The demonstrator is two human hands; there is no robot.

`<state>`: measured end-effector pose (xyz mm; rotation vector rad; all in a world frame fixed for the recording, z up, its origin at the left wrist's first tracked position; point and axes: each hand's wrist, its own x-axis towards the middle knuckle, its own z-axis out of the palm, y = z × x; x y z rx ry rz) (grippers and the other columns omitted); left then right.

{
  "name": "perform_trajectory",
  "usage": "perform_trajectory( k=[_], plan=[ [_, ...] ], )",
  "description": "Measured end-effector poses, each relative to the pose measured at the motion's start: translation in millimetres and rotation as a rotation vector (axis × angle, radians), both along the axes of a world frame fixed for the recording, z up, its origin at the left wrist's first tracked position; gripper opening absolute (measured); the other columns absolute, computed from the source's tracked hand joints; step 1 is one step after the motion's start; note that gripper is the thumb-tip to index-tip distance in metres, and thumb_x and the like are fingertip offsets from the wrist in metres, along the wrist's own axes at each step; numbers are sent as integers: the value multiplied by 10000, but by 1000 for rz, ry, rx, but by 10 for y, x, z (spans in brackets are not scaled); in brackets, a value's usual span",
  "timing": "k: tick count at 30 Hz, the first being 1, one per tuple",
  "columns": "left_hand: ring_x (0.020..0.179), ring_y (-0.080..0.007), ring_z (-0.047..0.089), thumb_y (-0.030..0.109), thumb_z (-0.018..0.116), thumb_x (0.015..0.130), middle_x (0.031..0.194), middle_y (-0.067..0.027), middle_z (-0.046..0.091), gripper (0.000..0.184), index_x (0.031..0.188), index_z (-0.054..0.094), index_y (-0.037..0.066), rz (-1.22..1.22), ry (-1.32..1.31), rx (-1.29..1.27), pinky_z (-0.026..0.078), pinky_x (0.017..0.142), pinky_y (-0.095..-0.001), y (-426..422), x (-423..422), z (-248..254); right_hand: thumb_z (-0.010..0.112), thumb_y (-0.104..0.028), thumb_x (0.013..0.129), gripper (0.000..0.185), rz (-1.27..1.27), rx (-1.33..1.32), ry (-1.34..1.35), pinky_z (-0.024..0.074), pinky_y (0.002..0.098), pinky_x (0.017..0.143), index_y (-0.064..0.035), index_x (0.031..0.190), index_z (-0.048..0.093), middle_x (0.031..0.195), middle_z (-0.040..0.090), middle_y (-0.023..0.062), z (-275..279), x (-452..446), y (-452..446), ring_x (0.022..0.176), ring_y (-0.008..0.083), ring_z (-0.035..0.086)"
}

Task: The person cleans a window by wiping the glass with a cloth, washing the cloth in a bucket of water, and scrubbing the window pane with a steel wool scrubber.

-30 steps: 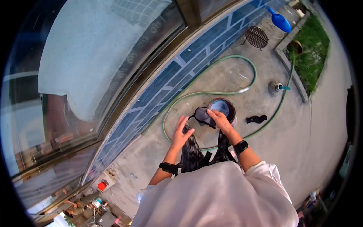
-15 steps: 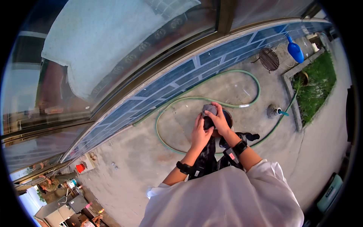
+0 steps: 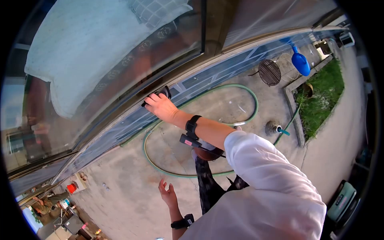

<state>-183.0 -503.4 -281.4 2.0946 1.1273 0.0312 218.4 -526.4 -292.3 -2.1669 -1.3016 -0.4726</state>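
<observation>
My right hand (image 3: 161, 106) reaches out to the window ledge, with its fingers closed round a black, curved object (image 3: 167, 93) whose kind I cannot make out. The object is at the sill of the glass window (image 3: 132, 60), partly hidden by my fingers. My left hand (image 3: 168, 194) hangs over the concrete with its fingers apart and nothing in it. Below my right forearm a reddish-brown round container (image 3: 208, 154) stands by my feet, mostly covered by the arm and a wrist-strapped device.
A green hose (image 3: 146, 154) loops over the concrete floor. Further right are a round slatted stool (image 3: 269, 73), a blue scoop (image 3: 300, 64), a ground pipe with a teal spout (image 3: 273, 128) and a grassy bed (image 3: 320, 100). People are at the lower left.
Both hands were together over the container, holding a grey and black bundle. My right hand has moved up-left to the window ledge; my left has let go and dropped down-left.
</observation>
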Motion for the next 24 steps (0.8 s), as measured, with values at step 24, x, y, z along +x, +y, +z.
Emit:
perform_trajectory(
  k=[24],
  plan=[
    [1224, -298, 425, 157, 671, 785, 1323, -114, 432, 634, 1358, 424, 45, -762, 76, 786, 362, 1011, -430, -1596, 4383, -103, 696, -93, 676, 386, -783, 121, 73, 492, 368, 818, -133, 1060, 669, 1115, 597, 22, -3, 2110, -4510, 968, 271, 545]
  ],
)
